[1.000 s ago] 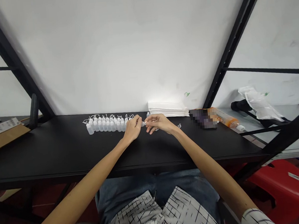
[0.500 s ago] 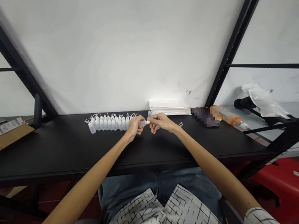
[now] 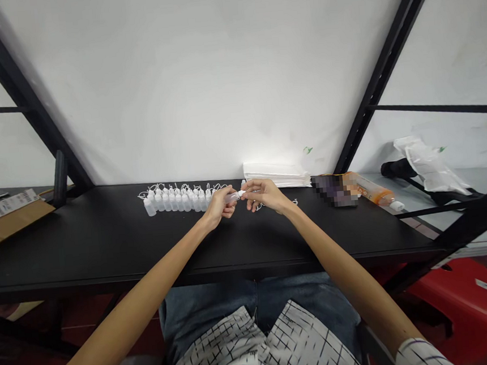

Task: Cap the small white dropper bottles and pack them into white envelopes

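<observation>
My left hand (image 3: 218, 206) is closed round a small translucent dropper bottle (image 3: 231, 197), which lies sideways with its neck to the right. At that end sits a white cap (image 3: 241, 193), pinched at its tip by the fingertips of my right hand (image 3: 268, 194). Left of my hands, several similar small bottles (image 3: 172, 201) stand upright in rows, with thin white loops at their tops. Part of another bottle (image 3: 243, 182) shows behind my right fingers. A small white loop (image 3: 295, 202) lies right of my right hand.
A stack of white sheets or envelopes (image 3: 274, 174) rests against the wall on the black table (image 3: 104, 246). Farther right are a blurred dark item (image 3: 333, 190) and an orange-labelled bottle (image 3: 374, 192) on its side. A cardboard box (image 3: 10, 217) sits at the left.
The held bottle's capped end has risen slightly. My right fingers have shifted from over the cap to its tip and spread a little, so more of the cap shows.
</observation>
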{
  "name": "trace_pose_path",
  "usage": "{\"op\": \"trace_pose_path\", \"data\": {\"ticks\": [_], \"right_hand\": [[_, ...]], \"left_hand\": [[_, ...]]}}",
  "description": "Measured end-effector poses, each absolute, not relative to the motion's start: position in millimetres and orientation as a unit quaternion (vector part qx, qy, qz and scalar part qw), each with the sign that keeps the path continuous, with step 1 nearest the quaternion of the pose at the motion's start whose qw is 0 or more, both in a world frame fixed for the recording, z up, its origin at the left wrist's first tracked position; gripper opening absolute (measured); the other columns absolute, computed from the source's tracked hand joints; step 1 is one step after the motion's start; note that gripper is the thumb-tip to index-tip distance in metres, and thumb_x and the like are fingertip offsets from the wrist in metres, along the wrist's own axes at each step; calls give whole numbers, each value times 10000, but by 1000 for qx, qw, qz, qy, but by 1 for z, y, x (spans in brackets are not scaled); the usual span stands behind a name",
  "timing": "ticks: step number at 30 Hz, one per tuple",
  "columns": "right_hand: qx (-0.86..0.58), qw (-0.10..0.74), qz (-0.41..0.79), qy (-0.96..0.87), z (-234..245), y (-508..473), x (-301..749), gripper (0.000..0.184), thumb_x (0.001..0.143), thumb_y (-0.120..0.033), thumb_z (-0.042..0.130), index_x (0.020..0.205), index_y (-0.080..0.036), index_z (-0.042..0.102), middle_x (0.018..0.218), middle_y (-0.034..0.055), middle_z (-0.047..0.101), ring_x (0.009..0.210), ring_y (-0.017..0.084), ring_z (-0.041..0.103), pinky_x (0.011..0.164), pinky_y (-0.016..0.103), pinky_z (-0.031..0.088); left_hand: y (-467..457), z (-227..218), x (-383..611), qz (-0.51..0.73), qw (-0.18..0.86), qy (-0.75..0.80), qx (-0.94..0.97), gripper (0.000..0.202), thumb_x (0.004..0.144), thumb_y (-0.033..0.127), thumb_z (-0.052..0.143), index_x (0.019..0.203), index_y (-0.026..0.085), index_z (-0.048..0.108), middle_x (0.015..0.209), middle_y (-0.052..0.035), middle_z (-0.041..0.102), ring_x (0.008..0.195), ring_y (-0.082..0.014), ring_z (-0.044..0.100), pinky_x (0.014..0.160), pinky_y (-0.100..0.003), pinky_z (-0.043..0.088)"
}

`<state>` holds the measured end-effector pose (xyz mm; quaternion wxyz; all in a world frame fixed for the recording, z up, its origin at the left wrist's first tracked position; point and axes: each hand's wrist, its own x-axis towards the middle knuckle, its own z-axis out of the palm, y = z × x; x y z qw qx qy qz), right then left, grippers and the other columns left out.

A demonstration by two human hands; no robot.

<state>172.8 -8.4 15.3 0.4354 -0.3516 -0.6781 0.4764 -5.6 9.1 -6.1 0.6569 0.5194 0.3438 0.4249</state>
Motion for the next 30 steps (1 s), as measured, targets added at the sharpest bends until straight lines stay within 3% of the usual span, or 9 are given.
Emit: {"op": "trace_pose_path", "data": {"ticks": [9, 15, 25, 30], "right_hand": [[-376, 400, 457, -699, 8, -1, 175, 432, 792, -550, 696, 733, -143, 564, 659, 29, 641, 492, 113, 631, 417, 196, 507], [-403, 347, 476, -700, 2, 3, 176, 544, 836, -644, 584, 604, -169, 455, 449, -38, 472, 401, 134, 602, 360, 205, 483], [-386, 369, 493, -687, 7, 5, 190, 372, 787, -482, 731, 874, -141, 610, 705, 22, 645, 501, 132, 648, 424, 228, 539], [-381, 376, 490, -688, 6, 5, 188, 352, 760, -459, 750, 823, -136, 627, 705, 29, 655, 512, 120, 639, 436, 217, 531]], "left_hand": [[0, -6, -4, 400, 588, 351, 609, 214, 870, 385, 548, 830, 229, 406, 562, 87, 341, 380, -36, 246, 386, -138, 127], [0, -10, 0, 392, 545, 363, 647, 186, 880, 357, 546, 865, 228, 412, 603, 84, 356, 408, -37, 282, 389, -134, 156], [3, -11, 0, 399, 527, 366, 655, 194, 882, 382, 552, 907, 230, 434, 637, 77, 376, 429, -40, 306, 393, -132, 189], [1, -10, 0, 392, 522, 360, 667, 201, 865, 385, 587, 899, 214, 487, 638, 70, 378, 433, -42, 322, 388, -138, 193]]}}
